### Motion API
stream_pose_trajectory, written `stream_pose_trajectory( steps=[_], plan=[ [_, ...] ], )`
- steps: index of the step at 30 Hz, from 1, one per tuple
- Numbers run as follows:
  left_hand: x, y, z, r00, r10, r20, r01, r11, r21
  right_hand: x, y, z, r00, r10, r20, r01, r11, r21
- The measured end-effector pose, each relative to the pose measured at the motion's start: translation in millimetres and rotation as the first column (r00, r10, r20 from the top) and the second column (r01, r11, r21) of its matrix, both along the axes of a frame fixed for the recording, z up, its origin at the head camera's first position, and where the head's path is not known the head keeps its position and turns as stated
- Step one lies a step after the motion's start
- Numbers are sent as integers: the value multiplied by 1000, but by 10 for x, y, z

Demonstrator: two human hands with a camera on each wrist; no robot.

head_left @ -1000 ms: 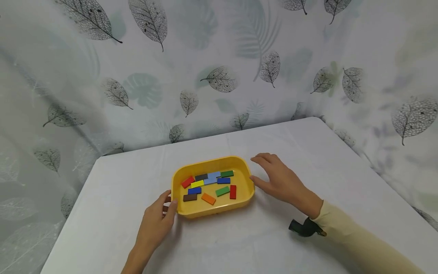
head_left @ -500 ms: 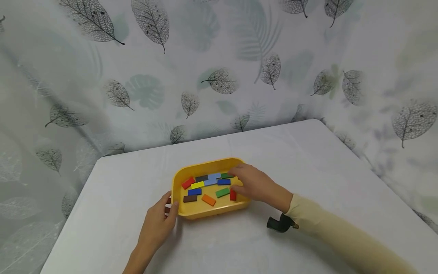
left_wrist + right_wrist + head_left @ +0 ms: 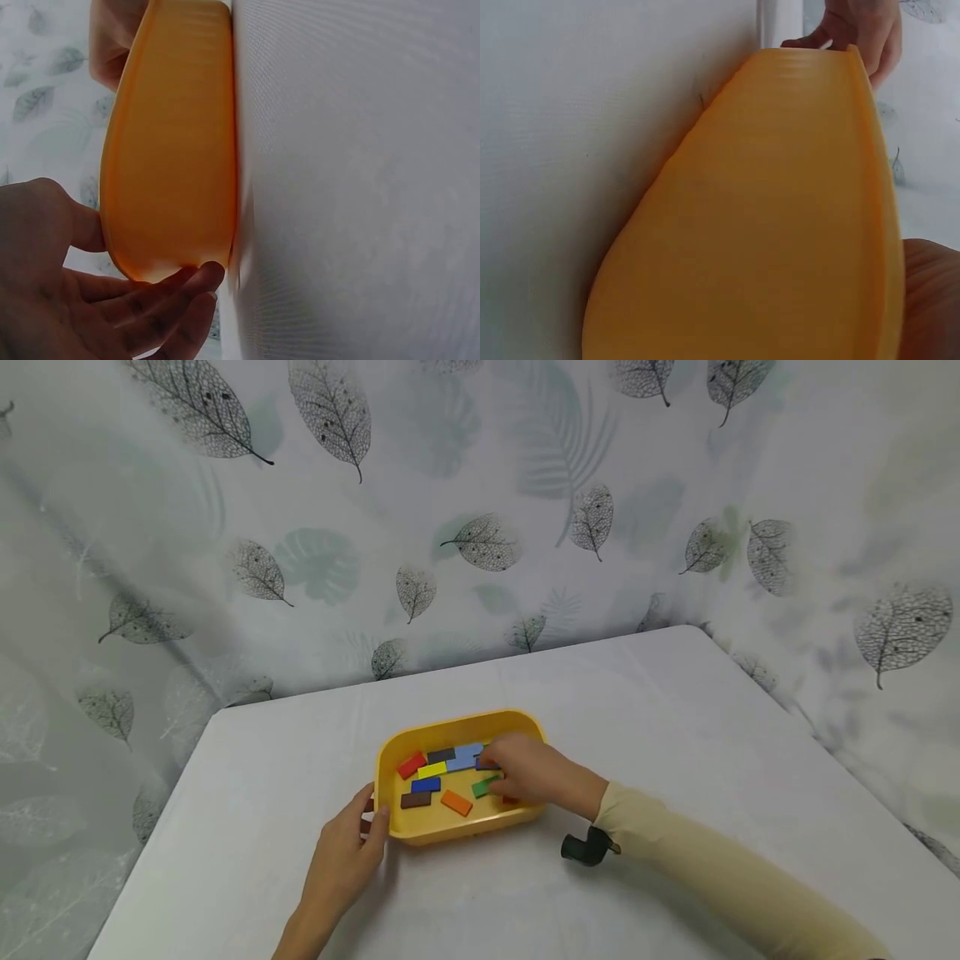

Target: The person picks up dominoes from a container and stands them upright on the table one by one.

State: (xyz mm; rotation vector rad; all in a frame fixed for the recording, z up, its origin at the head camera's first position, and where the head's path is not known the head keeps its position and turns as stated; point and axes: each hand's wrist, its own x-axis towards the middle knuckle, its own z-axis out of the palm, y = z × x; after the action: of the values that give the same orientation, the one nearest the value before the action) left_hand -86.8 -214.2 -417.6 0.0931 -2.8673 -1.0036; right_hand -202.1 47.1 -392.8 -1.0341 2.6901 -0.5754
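A yellow plastic tray [image 3: 465, 835] stands on the white table with several small coloured blocks lying flat inside. My left hand [image 3: 345, 856] holds its left end, thumb at the rim and fingers against the outer wall, as the left wrist view shows. Inside the right part of the tray is my right hand [image 3: 534, 772], slightly blurred, its fingertips spread over the blocks. Its thumb is right at a green block [image 3: 482, 787]. A dark blue block and a red one are partly covered by this hand. In the right wrist view the tray wall [image 3: 765, 225] hides the fingers.
Left of the right hand lie an orange block [image 3: 457, 803], a brown block [image 3: 416, 800], a yellow block [image 3: 432, 770], a red block [image 3: 412, 765] and light blue ones [image 3: 463, 758]. A black device [image 3: 587, 847] sits below the right wrist. A leaf-print curtain [image 3: 487, 543] hangs behind the table.
My right hand has moved left from beside the tray, over its rim and down among the blocks. The left hand stays at the left end.
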Motion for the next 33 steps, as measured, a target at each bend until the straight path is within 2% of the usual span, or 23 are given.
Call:
stream_pose_trajectory(
  steps=[5, 16, 20, 26, 33],
  plan=[
    [15, 5, -25, 1000, 8, 7, -8, 1000, 5, -18, -62, -62, 999, 28, 19, -29, 1000, 12],
    [30, 2, -56, 1000, 14, 13, -14, 1000, 10, -6, -130, -150, 999, 26, 32, -28, 998, 50],
    [7, -19, -64, 1000, 27, 11, -28, 997, 69, -12, -130, -168, 999, 40, 14, -41, 998, 48],
    [-32, -48, -77, 998, 64, 18, -66, 981, 183, -18, -117, -171, 999, 39, 17, -40, 998, 40],
    [-47, -42, -68, 998, 63, 20, -66, 974, 215, -54, -108, -186, 999, 47, 15, -47, 999, 26]
  ],
)
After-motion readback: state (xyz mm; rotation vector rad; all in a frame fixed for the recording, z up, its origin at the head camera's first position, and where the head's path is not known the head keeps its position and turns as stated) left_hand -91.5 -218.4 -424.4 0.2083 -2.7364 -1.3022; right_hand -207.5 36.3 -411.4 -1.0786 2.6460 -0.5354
